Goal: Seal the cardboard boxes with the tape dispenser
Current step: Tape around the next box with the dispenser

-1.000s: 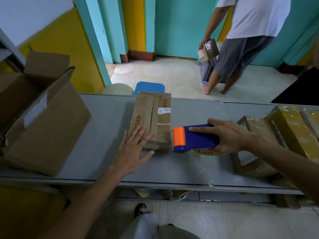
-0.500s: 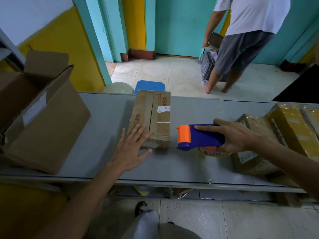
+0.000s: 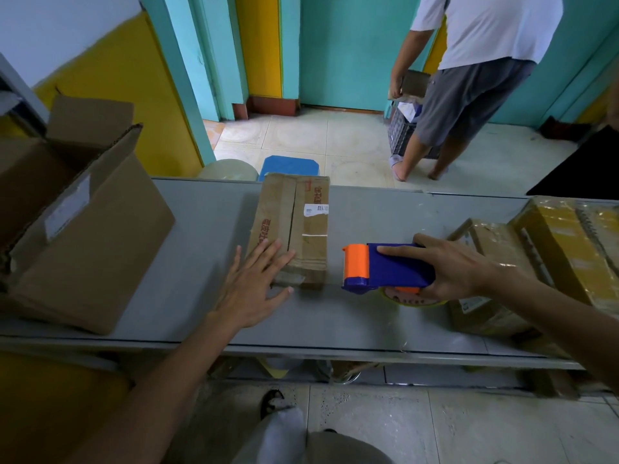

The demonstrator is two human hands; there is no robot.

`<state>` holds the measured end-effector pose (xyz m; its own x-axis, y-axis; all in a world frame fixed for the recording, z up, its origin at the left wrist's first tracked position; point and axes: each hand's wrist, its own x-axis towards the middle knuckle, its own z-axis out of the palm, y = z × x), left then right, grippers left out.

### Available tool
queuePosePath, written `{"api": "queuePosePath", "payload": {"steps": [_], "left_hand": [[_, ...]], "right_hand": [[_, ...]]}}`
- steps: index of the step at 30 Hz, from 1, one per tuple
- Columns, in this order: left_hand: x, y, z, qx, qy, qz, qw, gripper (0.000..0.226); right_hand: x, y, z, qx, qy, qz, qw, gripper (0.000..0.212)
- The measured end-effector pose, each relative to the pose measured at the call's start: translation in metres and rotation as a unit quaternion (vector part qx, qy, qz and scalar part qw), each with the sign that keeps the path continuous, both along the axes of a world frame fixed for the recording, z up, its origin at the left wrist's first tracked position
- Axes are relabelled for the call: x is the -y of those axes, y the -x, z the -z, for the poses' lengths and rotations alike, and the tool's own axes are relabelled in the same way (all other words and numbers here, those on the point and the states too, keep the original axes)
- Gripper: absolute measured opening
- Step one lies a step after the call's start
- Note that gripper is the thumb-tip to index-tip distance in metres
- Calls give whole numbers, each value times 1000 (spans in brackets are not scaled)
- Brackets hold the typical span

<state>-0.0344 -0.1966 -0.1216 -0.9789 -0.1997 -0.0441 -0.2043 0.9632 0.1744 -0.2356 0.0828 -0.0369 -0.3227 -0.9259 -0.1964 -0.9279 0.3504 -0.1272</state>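
Cardboard box [image 3: 293, 226] lies mid-table [image 3: 201, 236], seam up. Your left hand [image 3: 249, 289] rests flat on its near-left corner, fingers straight. Your right hand [image 3: 449, 267] grips the dispenser [image 3: 385, 267], just right of the box, apart from it.

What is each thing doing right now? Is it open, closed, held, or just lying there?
small box: flaps closed, lying flat on the table.
left hand: flat, fingers straight, resting on the small box's near end.
tape dispenser: held, beside the small box, not touching it.
right hand: gripping the tape dispenser.
big box: flaps open, on the left.
wrapped parcels: closed, covered in shiny tape, on the right.
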Motion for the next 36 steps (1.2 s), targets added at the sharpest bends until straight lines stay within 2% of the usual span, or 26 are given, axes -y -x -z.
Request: {"api": "queuePosePath", "payload": {"steps": [8,14,24,32,36], "left_hand": [[1,3,4,-20,-20,11,1000,77],[0,3,3,-5,-9,3,1000,78],[-2,4,2,6,26,-3,1000,83],[-1,4,-3,20,60,1,998,80],[-2,5,0,-1,0,-14,1000,79]], "right_hand": [[1,8,0,-30,-1,20,999,82],[18,1,37,-39,-25,32,998,82],[50,2,33,23,-72,41,996,69],[64,-3,30,-71,-127,-21,989,65],[54,-4,29,-128,-138,-39,981,67]]}}
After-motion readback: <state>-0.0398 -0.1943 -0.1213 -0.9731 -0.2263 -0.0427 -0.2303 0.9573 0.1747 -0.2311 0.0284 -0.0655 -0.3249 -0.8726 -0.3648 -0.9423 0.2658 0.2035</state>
